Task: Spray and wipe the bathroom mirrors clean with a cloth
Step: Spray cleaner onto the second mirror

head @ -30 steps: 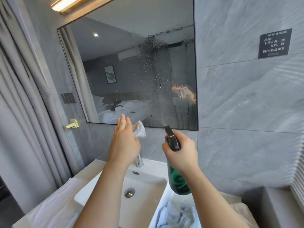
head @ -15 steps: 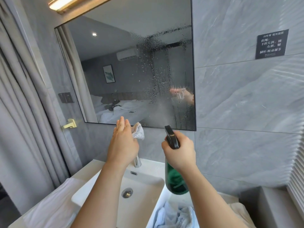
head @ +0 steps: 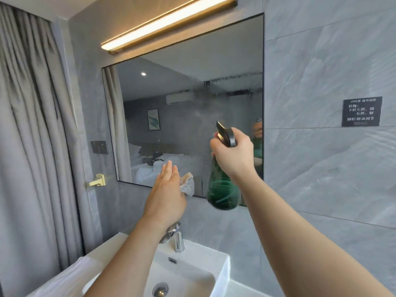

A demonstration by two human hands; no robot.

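A wall mirror (head: 177,99) with a thin black frame hangs over the basin; its right half is misted and streaked with droplets. My right hand (head: 234,154) grips the neck of a green spray bottle (head: 221,189) with a black trigger head, held up in front of the mirror's lower right part. My left hand (head: 166,195) is raised at the mirror's bottom edge, fingers stretched upward, with a small pale cloth (head: 188,186) held against its palm side and only partly showing.
A white basin (head: 199,273) with a chrome tap (head: 174,234) sits below my arms. Grey curtains (head: 36,146) hang at the left. A brass hook (head: 97,182), a wall switch (head: 99,147), a light bar (head: 169,20) and a black sign (head: 361,111) are on the grey tiled wall.
My right hand has lifted the spray bottle from below the mirror up in front of the glass. My view has tilted upward, and the left hand with the cloth has risen slightly.
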